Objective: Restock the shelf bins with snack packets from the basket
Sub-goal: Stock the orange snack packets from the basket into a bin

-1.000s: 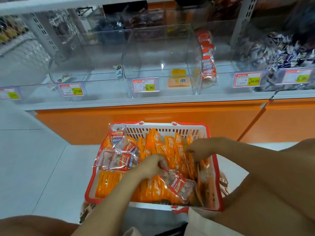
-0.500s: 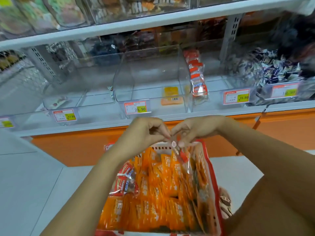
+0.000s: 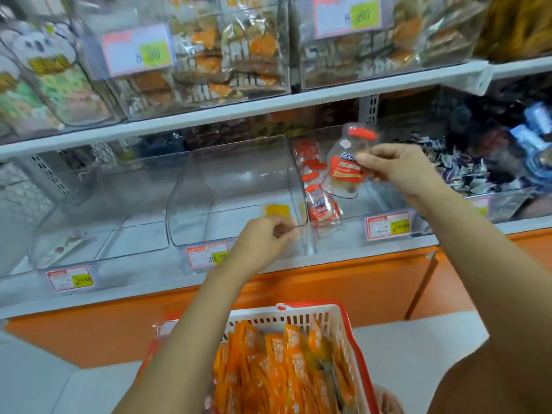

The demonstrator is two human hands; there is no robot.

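1. Right hand: thumb and fingers pinch the clear-and-red packet by its right edge. It was over the basket half a second ago and is now up at shelf level.
2. Clear-and-red packet: upright, red cap uppermost, held in the air at the mouth of the right-hand bin, not yet let go. Both hands pinched it before; now only one does.
3. Right-hand bin: a leaning row of matching red packets stands along its left wall. Judged to be the right destination for this item.
4. Left hand: it has come off the packet, and its fingers are curled with nothing seen in them. It sits at the front rim of the middle bin; whether it touches the rim cannot be told.
5. Middle bin: one yellow packet lies on its floor, otherwise bare.
6. Basket: low in the view, well apart from the held packet, packed with orange packets.
7. Status: the pick is complete and the transfer nearly so. Release into the right-hand bin is outstanding, and most of the basket stock is still to be shelved.
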